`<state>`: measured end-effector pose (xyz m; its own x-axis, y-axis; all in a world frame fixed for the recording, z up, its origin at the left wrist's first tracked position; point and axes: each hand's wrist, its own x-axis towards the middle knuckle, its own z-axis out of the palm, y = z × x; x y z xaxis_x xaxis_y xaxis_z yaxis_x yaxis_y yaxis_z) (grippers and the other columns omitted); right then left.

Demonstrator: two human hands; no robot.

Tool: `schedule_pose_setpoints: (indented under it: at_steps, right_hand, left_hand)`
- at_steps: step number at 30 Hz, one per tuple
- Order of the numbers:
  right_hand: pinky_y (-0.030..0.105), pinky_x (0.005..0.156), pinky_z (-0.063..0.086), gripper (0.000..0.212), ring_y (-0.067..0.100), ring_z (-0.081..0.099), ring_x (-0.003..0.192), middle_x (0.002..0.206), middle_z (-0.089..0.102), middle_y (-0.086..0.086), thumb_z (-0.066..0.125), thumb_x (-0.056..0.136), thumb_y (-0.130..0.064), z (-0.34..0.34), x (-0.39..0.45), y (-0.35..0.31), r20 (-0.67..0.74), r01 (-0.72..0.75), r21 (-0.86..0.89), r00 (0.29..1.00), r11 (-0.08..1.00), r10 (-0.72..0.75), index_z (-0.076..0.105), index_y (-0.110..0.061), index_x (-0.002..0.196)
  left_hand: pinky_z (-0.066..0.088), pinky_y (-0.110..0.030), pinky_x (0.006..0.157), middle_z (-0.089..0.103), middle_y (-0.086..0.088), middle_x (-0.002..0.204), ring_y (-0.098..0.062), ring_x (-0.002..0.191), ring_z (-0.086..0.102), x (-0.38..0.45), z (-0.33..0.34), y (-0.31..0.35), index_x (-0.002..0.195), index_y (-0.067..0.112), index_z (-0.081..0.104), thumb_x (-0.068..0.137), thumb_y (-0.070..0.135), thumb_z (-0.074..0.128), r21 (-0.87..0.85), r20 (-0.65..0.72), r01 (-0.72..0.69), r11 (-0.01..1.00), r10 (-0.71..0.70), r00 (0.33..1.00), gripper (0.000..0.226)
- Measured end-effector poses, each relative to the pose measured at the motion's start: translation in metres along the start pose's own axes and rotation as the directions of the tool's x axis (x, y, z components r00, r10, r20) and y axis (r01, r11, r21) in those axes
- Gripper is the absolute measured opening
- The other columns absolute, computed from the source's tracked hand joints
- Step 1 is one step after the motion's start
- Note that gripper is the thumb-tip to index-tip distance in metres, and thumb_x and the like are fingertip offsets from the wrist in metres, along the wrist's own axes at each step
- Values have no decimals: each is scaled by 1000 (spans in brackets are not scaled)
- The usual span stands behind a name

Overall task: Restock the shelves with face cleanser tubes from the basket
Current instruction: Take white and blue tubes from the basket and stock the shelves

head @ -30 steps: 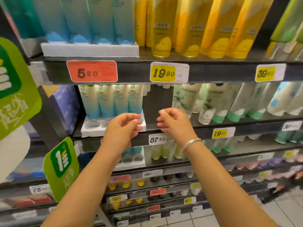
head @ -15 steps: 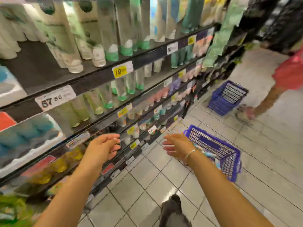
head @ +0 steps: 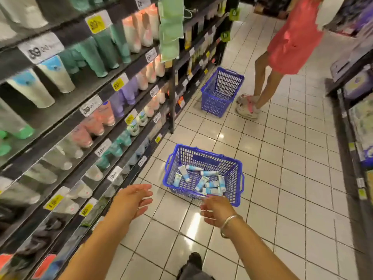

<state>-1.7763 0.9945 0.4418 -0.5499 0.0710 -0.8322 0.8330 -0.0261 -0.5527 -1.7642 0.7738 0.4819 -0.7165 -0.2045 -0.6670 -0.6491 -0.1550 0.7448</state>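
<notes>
Your left hand [head: 129, 201] and right hand [head: 217, 208] are both open and hold nothing, just before the basket [head: 235, 174] of tubes [head: 210, 183] on the floor [head: 282, 178].

Both empty hands [head: 129, 201] left the shelf [head: 66, 110], now reaching toward the basket [head: 235, 176].

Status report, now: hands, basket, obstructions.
Left hand and right hand open, empty, reaching toward near basket. Cleanser tubes loose inside it, on floor. Nothing between hands and basket.
</notes>
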Motion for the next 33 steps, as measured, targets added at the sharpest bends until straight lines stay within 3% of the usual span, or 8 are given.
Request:
schedule_pose_setpoints:
  at_steps: [12,18,22,26,30,33]
  right_hand:
    - [23,55,46,6,15,56,63,75,60,5,53,93,-19,-46,147,-53,-153,-164,207,968,964,198,56,-14,90]
    - [23,57,35,18,15,48,57,64,52,5,50,92,-10,-50,250,-63,-193,-221,275,941,936,279,53,-15,76]
    - [24,57,35,26,16,49,52,60,51,7,46,91,-2,-57,329,-46,-242,-264,299,908,917,341,55,-14,69]
    - [19,49,35,32,7,45,31,42,51,2,44,92,-2,-64,423,-6,-281,-306,264,883,915,376,49,-13,62]
    - [18,45,37,26,5,51,32,42,55,-2,49,91,0,-71,515,45,-301,-308,270,873,912,383,53,-13,69]
    - [24,52,37,30,10,54,42,49,57,2,47,89,5,-67,580,82,-322,-290,246,876,925,360,54,-16,69]
  left_hand:
    - [44,-25,65,65,-4,85,-17,79,61,174,99,33,96,12,62,91,8,51,87,55,144,986,-149,987,13]
    - [44,-27,65,65,-7,82,-19,76,60,289,133,15,93,10,61,92,7,50,194,98,213,958,-235,967,11]
    - [45,-26,63,63,-7,75,-19,68,59,365,155,-27,80,14,59,90,1,52,260,63,277,925,-303,951,18]
    - [46,-16,46,57,-5,63,-14,54,55,443,179,-95,84,9,58,89,-4,50,310,31,362,879,-390,920,16]
    - [40,-19,45,51,-6,64,-17,56,47,513,198,-176,80,11,56,90,-4,49,296,10,447,844,-471,882,19]
    - [40,-21,51,52,-5,66,-16,60,49,560,212,-232,80,14,56,91,1,52,281,-25,480,831,-494,869,17]
